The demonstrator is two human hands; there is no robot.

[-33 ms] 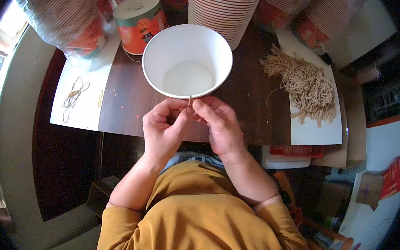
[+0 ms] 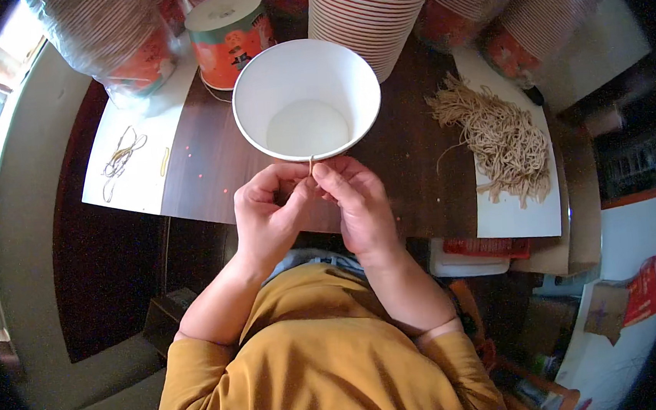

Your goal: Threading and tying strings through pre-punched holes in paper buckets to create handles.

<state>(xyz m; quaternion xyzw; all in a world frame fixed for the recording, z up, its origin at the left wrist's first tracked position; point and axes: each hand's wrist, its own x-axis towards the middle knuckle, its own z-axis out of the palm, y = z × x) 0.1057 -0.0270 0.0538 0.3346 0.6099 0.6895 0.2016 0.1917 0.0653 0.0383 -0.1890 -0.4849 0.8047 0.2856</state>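
A large white paper bucket (image 2: 256, 106) stands before me, its mouth tilted toward me and its white inside showing. At the near rim, a thin tan string (image 2: 312, 163) loops over the edge and runs down on the outside. My left hand (image 2: 270, 209) is closed just below the rim, with thumb and forefinger pinched at the string. Beside it, thumb against fingers, my right hand (image 2: 363, 206) grips the same string. The thumbs of both hands nearly meet. The string's lower part and most of the bucket's near outside wall are hidden behind my fingers.
A heap of tan strings (image 2: 504, 141) lies on white board at the right. Loose cords (image 2: 120, 161) rest on a white sheet at the left. Behind stand an upturned red-and-green bucket (image 2: 230, 43), a tall bucket stack (image 2: 374, 12) and plastic-wrapped stacks (image 2: 127, 47). The table (image 2: 209, 168) is dark wood.
My right thumb and hand have shifted very slightly left at the string. Everything else stays where it was.
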